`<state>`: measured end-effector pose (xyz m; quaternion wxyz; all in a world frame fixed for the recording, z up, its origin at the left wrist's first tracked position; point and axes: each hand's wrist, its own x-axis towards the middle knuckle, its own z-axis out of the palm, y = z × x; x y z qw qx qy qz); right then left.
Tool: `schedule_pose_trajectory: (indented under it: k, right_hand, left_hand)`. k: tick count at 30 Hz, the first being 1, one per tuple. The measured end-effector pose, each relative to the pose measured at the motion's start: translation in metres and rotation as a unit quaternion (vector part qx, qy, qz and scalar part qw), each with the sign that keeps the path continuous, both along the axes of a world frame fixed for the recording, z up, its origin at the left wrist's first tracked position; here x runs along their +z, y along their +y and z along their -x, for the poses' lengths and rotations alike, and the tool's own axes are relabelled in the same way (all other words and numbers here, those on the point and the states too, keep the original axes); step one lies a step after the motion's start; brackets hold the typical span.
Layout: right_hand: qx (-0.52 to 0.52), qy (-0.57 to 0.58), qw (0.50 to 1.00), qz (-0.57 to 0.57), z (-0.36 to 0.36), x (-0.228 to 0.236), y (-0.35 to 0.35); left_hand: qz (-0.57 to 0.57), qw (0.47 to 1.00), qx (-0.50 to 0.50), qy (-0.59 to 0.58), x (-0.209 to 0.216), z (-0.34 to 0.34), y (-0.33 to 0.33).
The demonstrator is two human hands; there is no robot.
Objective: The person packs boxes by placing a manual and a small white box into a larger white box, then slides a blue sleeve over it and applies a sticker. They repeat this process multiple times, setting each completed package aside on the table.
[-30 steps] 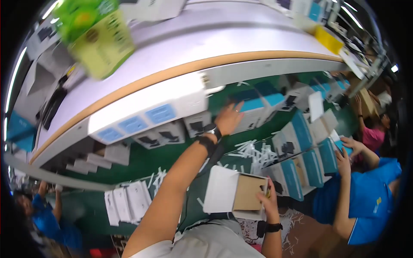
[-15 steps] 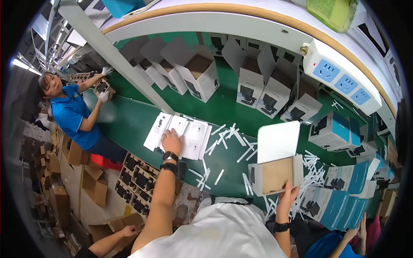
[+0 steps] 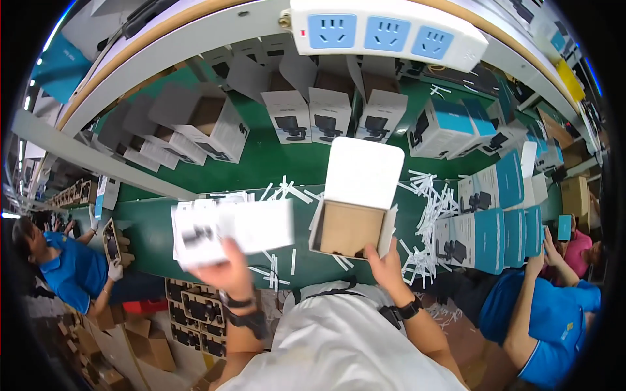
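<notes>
White booklet [image 3: 264, 225], blurred: in the left hand [image 3: 227, 272], thumb on top at its near edge, fingers underneath mostly hidden. Long axis runs roughly side to side, right end up a bit, pointing toward the open white box [image 3: 364, 171]. Booklet is left of box, gap between them; left hand is the nearer one, right hand [image 3: 386, 267] well off to the right. Right hand grips box at its near right corner; lid stands open on the far side, brown cardboard insert [image 3: 352, 228] inside. Hands apart, each clamped on its own item. Paper stack [image 3: 228, 197] partly hidden behind booklet; paper strips [image 3: 432, 212] right of box, on green bench [image 3: 147, 225].
</notes>
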<state>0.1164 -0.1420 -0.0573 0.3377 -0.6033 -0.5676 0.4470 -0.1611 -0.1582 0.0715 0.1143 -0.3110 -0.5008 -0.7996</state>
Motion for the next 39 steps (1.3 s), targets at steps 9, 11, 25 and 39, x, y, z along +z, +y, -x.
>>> schedule_pose_trajectory:
  k: [9, 11, 25, 39]
  right_hand:
    - [0.029, 0.007, 1.000, 0.003, -0.008, 0.018, -0.003]
    - [0.054, 0.005, 0.998, -0.023, -0.022, 0.046, -0.001]
    - [0.053, -0.226, 0.944, -0.234, -0.007, 0.085, 0.055]
    - [0.035, -0.212, 0.949, -0.232, 0.001, 0.080, 0.056]
  left_hand:
    - [0.360, 0.817, -0.171, 0.417, -0.038, -0.035, -0.003]
    - [0.292, 0.899, -0.226, 0.234, -0.051, -0.033, -0.015]
    - [0.395, 0.692, -0.349, 0.494, -0.063, -0.059, -0.002]
    - [0.390, 0.692, -0.359, 0.491, -0.063, -0.053, -0.004]
